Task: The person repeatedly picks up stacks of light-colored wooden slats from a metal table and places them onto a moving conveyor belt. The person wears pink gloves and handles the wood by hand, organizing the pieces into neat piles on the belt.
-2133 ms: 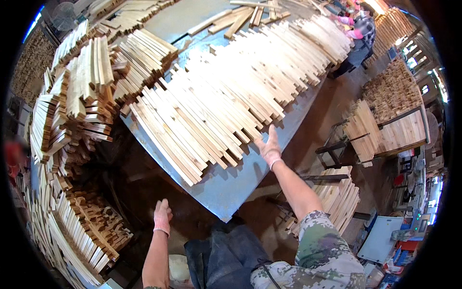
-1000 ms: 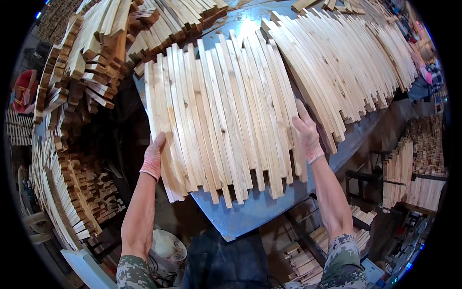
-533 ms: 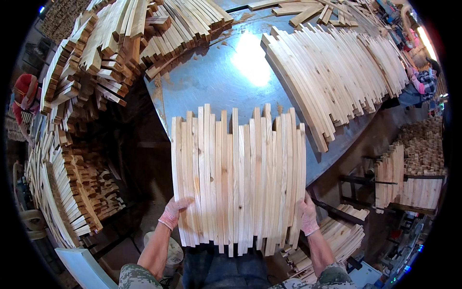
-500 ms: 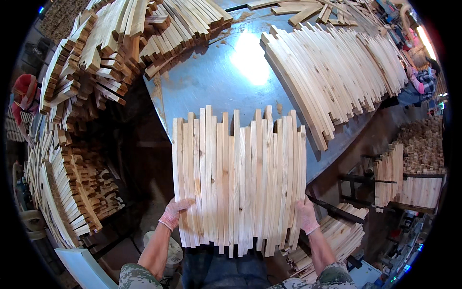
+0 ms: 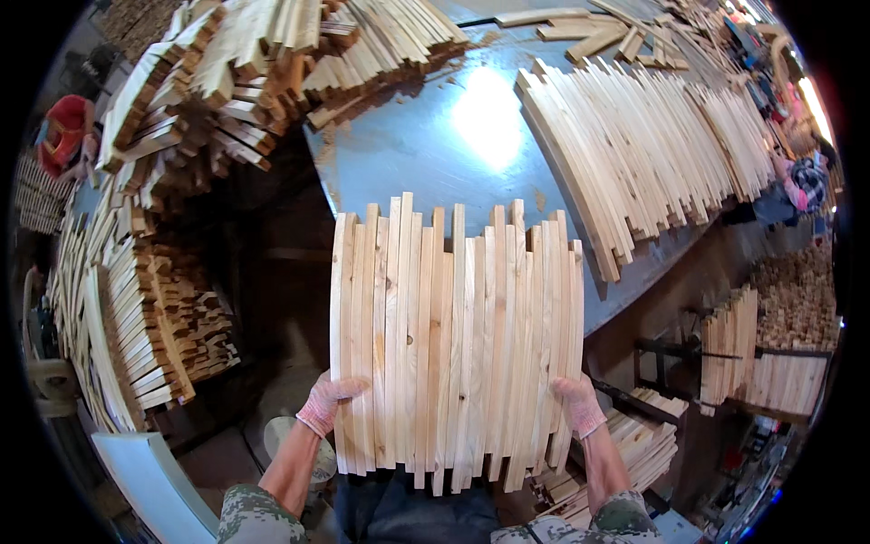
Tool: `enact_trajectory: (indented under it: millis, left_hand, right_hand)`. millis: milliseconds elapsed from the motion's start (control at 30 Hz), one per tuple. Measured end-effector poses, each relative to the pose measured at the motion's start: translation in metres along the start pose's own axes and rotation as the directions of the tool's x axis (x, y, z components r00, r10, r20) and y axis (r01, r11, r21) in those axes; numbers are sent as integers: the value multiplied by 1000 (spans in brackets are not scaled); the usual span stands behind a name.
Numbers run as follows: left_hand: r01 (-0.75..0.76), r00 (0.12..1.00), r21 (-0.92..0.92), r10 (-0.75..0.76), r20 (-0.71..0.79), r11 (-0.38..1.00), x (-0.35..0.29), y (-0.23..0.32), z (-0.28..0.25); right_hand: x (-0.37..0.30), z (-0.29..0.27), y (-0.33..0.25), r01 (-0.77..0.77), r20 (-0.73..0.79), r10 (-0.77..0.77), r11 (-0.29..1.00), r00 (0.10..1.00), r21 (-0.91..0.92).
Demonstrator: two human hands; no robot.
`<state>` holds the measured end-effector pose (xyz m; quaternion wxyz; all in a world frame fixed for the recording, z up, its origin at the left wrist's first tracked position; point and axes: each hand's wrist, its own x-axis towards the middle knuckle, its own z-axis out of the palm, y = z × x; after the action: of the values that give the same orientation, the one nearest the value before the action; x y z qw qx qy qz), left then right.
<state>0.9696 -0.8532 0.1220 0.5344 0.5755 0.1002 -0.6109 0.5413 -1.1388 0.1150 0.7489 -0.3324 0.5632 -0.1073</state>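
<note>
A flat row of light wooden strips [image 5: 458, 354] stands side by side in front of me, with uneven upper and lower ends. My left hand [image 5: 331, 403], in a pinkish knit glove, grips its left edge, thumb across the front. On the opposite edge my right hand [image 5: 580, 404], gloved alike, clamps in the same way, so the strips are squeezed between both hands. The fingers behind the wood are hidden. Beyond the strips' upper ends lies a metal-topped table [image 5: 399, 163], partly covered by them in my view.
Another row of strips [image 5: 643, 154] lies on the table's right. Stacked wood [image 5: 245, 82] rises at the far left, with more piled strips [image 5: 149, 335] below it. Wood on a rack [image 5: 766, 367] stands right. One person [image 5: 68, 136] is at the left edge, another [image 5: 805, 181] at the right.
My view has turned slightly, so the table and far stacks sit further right. The held strips appear slightly lower and tilted a little; both hands keep their grip.
</note>
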Motion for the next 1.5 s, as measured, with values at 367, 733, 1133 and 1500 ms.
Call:
enact_trajectory:
  millis: [367,733,1133,1500]
  left_hand:
    - [-357,912,-119,319,-257,926,-192,-2,-54]
    - [-797,533,-218,488,-691,563,-453,-163,-140]
    - [-916,327,-313,14,-945,249,-688,-481,-252]
    - [-553,-105,-202,-308,-946,808,-781,-603,-342]
  right_hand:
    - [-13,146,-91,275,365,-216,954,906,-117]
    - [-152,452,-79,535,875,48,775,481,-336]
    - [-406,690,263,612,732,671,533,116,-585]
    - [-526,743,439,553,626,777,495,63,-670]
